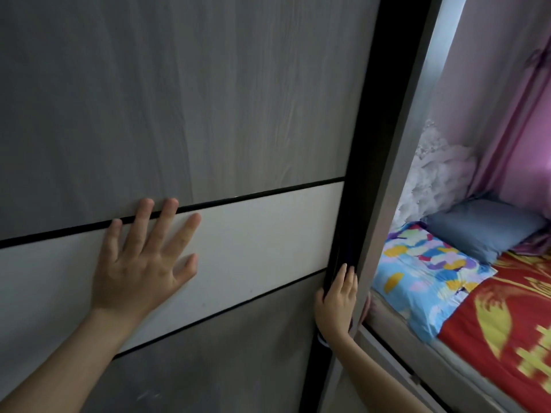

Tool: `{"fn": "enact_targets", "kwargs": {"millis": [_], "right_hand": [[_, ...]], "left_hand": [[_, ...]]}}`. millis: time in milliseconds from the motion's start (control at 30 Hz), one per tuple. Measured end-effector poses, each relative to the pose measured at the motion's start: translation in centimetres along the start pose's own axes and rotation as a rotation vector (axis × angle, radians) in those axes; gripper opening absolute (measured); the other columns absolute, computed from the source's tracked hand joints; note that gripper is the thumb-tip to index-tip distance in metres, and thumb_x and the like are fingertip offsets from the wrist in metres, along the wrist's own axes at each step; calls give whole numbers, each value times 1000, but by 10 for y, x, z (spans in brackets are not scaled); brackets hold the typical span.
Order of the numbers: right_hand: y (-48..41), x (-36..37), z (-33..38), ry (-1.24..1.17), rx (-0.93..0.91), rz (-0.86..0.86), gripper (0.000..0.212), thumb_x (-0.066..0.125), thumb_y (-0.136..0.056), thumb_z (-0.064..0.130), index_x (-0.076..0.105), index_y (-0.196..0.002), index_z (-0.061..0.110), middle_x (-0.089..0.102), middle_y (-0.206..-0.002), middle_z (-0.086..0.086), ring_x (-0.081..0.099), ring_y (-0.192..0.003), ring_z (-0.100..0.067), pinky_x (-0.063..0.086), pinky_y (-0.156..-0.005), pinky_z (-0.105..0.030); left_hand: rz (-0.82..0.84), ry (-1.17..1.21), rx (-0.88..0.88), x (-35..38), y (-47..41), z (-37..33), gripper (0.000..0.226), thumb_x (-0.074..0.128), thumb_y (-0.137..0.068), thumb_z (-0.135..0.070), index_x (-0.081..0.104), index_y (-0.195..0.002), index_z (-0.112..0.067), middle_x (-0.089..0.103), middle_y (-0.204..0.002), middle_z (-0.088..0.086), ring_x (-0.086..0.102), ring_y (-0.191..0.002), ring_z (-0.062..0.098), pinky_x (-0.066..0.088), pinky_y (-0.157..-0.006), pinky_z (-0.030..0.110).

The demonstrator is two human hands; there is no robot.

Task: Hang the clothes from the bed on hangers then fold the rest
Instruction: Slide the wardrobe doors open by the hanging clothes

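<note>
A grey wood-grain sliding wardrobe door (208, 99) with a cream band fills most of the view. My left hand (143, 263) lies flat on the cream band, fingers spread and straight. My right hand (338, 305) grips the door's dark right edge (366, 174), thumb on the front and fingers wrapped behind it. A narrow dark gap shows beside that edge. The bed (507, 323) lies to the right with a red and yellow patterned cover. No clothes or hangers are in view.
The wardrobe's grey side frame (396, 189) stands between the door and the bed. On the bed are a blue patterned pillow (423, 275) and a grey-blue pillow (483, 228). White frilly fabric (438, 174) and pink curtains (512, 129) hang behind.
</note>
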State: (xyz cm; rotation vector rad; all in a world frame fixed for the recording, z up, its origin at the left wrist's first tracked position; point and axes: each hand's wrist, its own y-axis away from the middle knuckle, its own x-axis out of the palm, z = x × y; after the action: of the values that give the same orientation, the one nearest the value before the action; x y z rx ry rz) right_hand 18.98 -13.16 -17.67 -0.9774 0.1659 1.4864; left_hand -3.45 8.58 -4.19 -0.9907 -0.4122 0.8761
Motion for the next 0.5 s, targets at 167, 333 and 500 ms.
{"fn": "enact_targets", "kwargs": {"millis": [167, 333, 500], "right_hand": [[-6, 19, -3, -370, 282, 353, 84, 49, -87, 3, -4, -150, 19, 37, -143, -11, 48, -116, -31, 44, -96, -39], [-36, 10, -4, -504, 565, 713, 58, 46, -80, -14, 45, -135, 4, 57, -113, -10, 50, -97, -26, 43, -78, -29], [-38, 4, 10, -326, 534, 752, 70, 55, -78, -11, 30, -142, 1, 52, -115, -13, 51, -102, -29, 50, -75, -31]], "left_hand": [[-11, -14, 1, -2, 10, 12, 63, 41, -90, -51, 34, -146, -22, 26, -152, 12, 9, -144, 31, 8, -113, 48], [-4, -21, -1, -3, 21, 24, 65, 42, -90, -50, 33, -146, -20, 18, -156, 13, 11, -144, 33, 11, -113, 51], [-13, -20, 0, -4, 22, 28, 64, 42, -90, -50, 34, -146, -19, 20, -155, 13, 11, -144, 33, 10, -113, 51]]}}
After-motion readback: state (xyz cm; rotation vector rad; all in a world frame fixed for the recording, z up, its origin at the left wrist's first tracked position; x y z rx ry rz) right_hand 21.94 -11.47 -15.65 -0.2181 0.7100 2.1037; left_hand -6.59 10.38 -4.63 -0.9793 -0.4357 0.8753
